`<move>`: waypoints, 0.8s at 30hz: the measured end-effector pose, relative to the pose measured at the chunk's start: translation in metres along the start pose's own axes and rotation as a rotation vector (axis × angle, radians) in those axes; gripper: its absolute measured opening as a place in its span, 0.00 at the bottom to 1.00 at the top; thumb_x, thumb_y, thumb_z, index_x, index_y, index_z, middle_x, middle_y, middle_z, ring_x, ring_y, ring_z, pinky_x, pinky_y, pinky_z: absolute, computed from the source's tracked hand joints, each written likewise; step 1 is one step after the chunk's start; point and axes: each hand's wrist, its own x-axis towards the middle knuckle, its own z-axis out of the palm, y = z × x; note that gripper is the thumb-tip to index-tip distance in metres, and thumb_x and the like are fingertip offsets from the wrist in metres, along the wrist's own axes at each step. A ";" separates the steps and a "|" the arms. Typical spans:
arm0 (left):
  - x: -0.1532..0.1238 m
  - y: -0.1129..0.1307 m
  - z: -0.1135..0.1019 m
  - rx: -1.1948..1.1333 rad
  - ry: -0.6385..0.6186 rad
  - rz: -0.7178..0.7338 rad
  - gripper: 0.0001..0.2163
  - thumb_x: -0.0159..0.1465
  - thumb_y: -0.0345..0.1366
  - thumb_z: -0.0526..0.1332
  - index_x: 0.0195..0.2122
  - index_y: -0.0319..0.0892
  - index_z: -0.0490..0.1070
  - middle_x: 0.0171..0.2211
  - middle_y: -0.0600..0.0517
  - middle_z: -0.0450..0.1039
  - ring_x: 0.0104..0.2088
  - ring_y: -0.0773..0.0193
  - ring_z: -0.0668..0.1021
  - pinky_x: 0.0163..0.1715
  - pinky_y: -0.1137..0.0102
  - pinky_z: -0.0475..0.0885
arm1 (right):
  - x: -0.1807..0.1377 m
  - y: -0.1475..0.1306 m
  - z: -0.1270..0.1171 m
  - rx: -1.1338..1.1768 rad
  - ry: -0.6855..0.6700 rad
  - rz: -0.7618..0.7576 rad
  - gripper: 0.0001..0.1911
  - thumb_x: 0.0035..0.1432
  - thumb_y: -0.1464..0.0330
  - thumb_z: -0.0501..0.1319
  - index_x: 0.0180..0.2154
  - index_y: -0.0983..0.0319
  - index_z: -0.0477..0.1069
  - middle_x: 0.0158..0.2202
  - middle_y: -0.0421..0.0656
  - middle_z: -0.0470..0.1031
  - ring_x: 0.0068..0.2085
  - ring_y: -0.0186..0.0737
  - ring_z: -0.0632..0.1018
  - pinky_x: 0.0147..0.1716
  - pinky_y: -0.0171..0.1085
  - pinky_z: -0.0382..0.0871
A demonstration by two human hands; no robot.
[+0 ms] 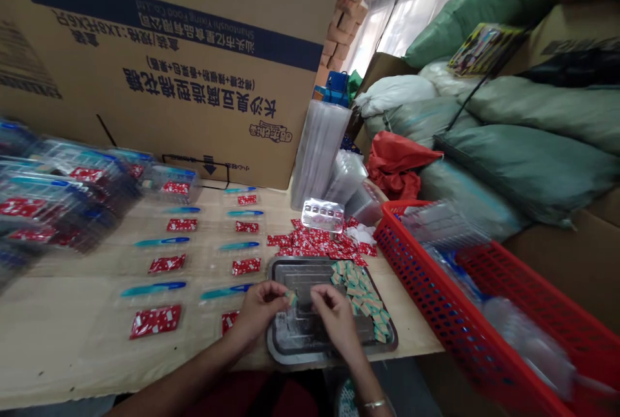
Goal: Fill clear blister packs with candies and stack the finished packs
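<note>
Above a dark metal tray [295,339], my left hand [261,308] pinches a small green-and-tan packet [291,299] between thumb and fingertips. My right hand [335,319] is also closed over the tray, fingertips pressed together; whether anything is in them I cannot make out. Several more green-and-tan packets [356,284] lie heaped in the tray's right part. To the left, clear plastic trays stand in two columns, each with a blue pen-shaped item [154,288] and a red patterned sachet [155,321]. My left hand partly covers the nearest tray's red sachet [228,321].
Behind the metal tray lies a pile of red sachets [314,244] with a clear moulded tray [323,215] on it. A red basket [416,275] stands right, stacked clear trays [320,152] behind. Filled packs [62,191] are piled left, before a large carton [194,94].
</note>
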 end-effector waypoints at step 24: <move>-0.003 -0.005 -0.003 0.030 0.039 0.026 0.10 0.41 0.34 0.67 0.26 0.38 0.76 0.21 0.55 0.72 0.24 0.68 0.70 0.27 0.73 0.65 | 0.010 -0.001 -0.025 -0.768 -0.436 -0.172 0.11 0.53 0.78 0.52 0.37 0.63 0.68 0.39 0.47 0.71 0.44 0.45 0.70 0.44 0.40 0.62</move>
